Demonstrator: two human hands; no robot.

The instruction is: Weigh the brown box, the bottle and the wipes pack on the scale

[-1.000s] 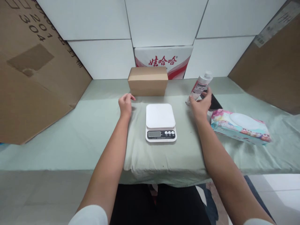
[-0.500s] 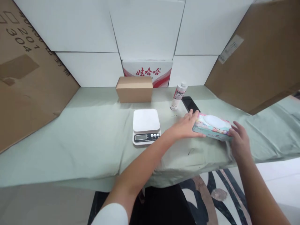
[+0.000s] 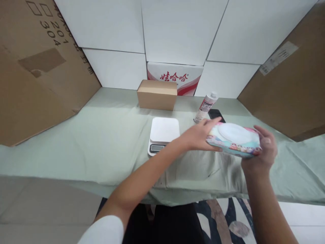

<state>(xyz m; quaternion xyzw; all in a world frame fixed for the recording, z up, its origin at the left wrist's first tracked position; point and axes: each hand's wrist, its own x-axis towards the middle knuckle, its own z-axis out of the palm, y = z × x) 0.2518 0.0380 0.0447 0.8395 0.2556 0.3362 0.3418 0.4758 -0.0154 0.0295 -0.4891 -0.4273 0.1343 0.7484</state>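
Wet-wipe pack [image 3: 235, 140], pastel printed with a white oval lid on top, is held between both hands just above the green-covered surface [image 3: 101, 142]. Left hand [image 3: 200, 137] reaches across from the left, its fingers [image 3: 212, 123] closed around the pack's left end, thumb underneath. Right hand [image 3: 262, 152] cups the pack's right end from below and behind, fingers [image 3: 261, 130] curled over the far edge. Both hands grip the pack firmly.

Just beyond the left fingers lies a dark phone [image 3: 216, 114] flat on the cloth, and beside it a white spray bottle [image 3: 205, 107] with a red label, leaning a little. Left of the left hand, partly hidden by the forearm, sits a white kitchen scale [image 3: 164, 130]; its display corner shows by the wrist. Farther back, behind the scale, a small brown carton [image 3: 156, 95] stands against a red-and-white printed box [image 3: 175, 77]. Large cardboard sheets [image 3: 33, 67] lean at both sides of the surface, well apart from the hands. Nothing lies between the pack and the scale except the left arm.
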